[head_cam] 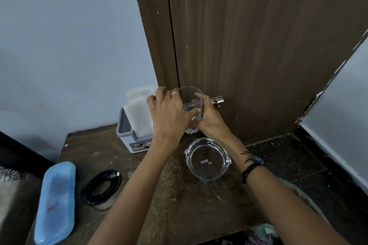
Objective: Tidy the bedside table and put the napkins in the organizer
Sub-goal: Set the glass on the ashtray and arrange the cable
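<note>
— What do we count on the bedside table (155,195)?

— One organizer (127,135) at the back with white napkins (138,115) standing in it, one clear glass (192,101), one glass ashtray (208,160), one coiled black cable (101,188), one blue case (55,201).

— And our hands?

— Our right hand (209,119) wraps the glass, held above the table. Our left hand (169,113) has its thumb on the glass, its fingers spread loosely toward the napkins.

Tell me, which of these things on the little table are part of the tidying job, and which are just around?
Part of the job:
- napkins standing in the organizer
- clear glass, gripped by the right hand, left hand touching it
- glass ashtray
- black cable
- blue case

Just around:
- wooden door
- door bolt
</note>
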The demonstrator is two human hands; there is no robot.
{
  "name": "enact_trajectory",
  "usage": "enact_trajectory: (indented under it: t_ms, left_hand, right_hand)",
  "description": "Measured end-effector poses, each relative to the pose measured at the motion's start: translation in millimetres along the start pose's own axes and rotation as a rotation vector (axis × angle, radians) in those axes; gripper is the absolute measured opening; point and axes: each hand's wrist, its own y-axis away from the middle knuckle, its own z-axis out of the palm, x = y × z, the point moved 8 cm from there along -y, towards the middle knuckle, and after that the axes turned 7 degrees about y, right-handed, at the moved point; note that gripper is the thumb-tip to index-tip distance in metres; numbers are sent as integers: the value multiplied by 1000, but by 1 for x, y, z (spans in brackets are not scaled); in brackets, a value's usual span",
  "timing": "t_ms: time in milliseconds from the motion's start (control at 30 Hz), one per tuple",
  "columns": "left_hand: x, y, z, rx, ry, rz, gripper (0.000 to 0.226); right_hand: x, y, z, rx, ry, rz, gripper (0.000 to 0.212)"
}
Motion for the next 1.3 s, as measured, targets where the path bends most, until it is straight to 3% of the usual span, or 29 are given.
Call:
enact_trajectory:
  t_ms: [167, 433, 667, 1000, 1300]
  left_hand:
    - [3, 1, 1, 69, 91, -6, 66]
    - [25, 11, -41, 171, 299, 31, 73]
    - [40, 51, -66, 59, 816, -73, 88]
    - [25, 99, -24, -47, 984, -166, 96]
    - [11, 105, 0, 35, 1043, -196, 89]
  right_hand:
    - [4, -3, -7, 72, 19, -6, 67]
    - [-41, 17, -38, 157, 77, -107, 73]
    - [-67, 71, -48, 137, 59, -91, 67]
    - [-16, 117, -24, 187, 22, 3, 76]
    - [6, 107, -16, 183, 22, -1, 78]
